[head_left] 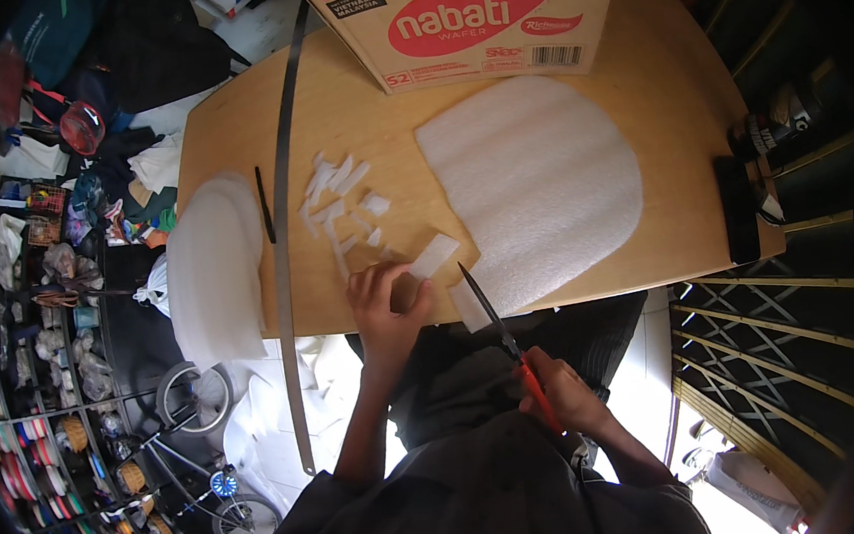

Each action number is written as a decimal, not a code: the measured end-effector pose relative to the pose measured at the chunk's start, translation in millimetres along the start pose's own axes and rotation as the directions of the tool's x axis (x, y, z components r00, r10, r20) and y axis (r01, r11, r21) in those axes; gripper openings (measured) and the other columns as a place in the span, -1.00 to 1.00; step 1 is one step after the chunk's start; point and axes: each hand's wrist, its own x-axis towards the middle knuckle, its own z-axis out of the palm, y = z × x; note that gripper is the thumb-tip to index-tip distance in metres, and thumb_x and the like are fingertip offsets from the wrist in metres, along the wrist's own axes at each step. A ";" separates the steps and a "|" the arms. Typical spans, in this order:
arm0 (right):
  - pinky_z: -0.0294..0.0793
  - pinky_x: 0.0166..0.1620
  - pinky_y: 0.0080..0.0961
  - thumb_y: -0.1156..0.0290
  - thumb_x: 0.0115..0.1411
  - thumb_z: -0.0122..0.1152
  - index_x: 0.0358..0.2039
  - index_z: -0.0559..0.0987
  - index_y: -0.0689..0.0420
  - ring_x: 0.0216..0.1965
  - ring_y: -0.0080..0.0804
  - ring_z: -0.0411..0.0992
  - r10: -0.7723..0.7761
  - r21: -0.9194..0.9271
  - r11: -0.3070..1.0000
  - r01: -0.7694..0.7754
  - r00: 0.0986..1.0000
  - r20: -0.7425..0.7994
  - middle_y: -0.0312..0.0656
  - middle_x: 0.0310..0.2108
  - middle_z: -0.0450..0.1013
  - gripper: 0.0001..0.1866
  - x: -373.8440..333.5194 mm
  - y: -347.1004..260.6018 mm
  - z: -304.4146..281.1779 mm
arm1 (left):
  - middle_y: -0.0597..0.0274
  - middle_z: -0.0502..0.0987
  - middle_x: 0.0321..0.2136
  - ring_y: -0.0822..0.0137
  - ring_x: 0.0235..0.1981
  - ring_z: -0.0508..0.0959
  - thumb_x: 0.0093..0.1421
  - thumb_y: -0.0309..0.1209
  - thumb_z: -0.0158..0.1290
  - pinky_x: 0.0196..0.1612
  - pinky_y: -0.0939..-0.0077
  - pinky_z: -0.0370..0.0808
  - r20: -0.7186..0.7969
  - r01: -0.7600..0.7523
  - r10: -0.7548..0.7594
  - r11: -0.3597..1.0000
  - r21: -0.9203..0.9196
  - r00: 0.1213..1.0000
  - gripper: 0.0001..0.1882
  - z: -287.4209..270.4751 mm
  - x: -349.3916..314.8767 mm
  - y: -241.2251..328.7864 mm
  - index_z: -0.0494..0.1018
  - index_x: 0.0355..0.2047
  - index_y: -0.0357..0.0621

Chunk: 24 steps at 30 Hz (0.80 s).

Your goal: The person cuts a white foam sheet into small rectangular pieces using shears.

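My left hand (386, 298) is closed at the table's front edge, pinching a small white foam piece (435, 256) between thumb and fingers. In my right hand (565, 395) is a pair of scissors (537, 399) with red handles and dark blades. Its blades point up and away from me, and look closed or nearly so. Their tip lies between the held piece and a narrow foam strip (469, 306) at the near corner of the large foam sheet (551, 182). That sheet lies flat, rounded at its far and right sides. Small foam scraps (338, 179) are scattered beyond my left hand.
A long metal ruler (286, 198) crosses the wooden table (678, 137) on the left, beside a thin black pen-like stick (264, 205). Stacked foam sheets (212, 274) overhang the left edge. A cardboard box (478, 22) stands at the back, a black object (738, 207) at the right.
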 end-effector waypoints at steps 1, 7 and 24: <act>0.48 -0.35 -0.45 0.59 -0.03 0.39 -0.17 0.40 0.21 -0.47 -0.37 0.54 -0.005 0.005 1.000 0.005 1.000 0.012 -0.17 -0.47 0.46 -0.58 -1.0 1.0 2.1 | 0.22 0.51 -0.27 0.25 -0.23 0.45 0.01 -0.46 0.32 -0.10 0.38 0.41 0.005 0.068 -0.067 0.996 -0.057 0.998 -0.69 -2.5 1.3 5.7 0.55 -0.21 -0.13; 0.47 -0.22 -0.22 0.33 0.04 0.44 -0.14 0.35 0.20 -0.27 -0.02 0.52 -0.031 0.049 0.998 0.027 0.996 0.085 -0.02 -0.37 0.48 -0.51 -4.9 12.3 6.1 | 0.39 0.52 -0.38 0.58 -0.39 0.40 0.17 -0.52 0.23 -0.25 0.68 0.36 0.105 0.365 -0.356 0.820 -0.442 0.928 -0.86 3.1 -3.9 4.8 0.55 -0.26 -0.19; 0.52 -0.19 -0.33 0.45 0.15 0.27 0.16 0.32 0.29 -0.27 -0.12 0.60 0.050 0.059 0.997 -0.059 0.987 0.153 -0.11 -0.38 0.62 -0.42 20.7 -10.3 9.4 | 0.55 0.28 -0.60 0.70 -0.54 0.20 0.15 -0.65 0.14 -0.43 0.75 0.17 0.290 0.480 -0.385 0.643 -0.597 0.876 -0.91 -10.1 -1.9 18.5 0.56 -0.33 -0.25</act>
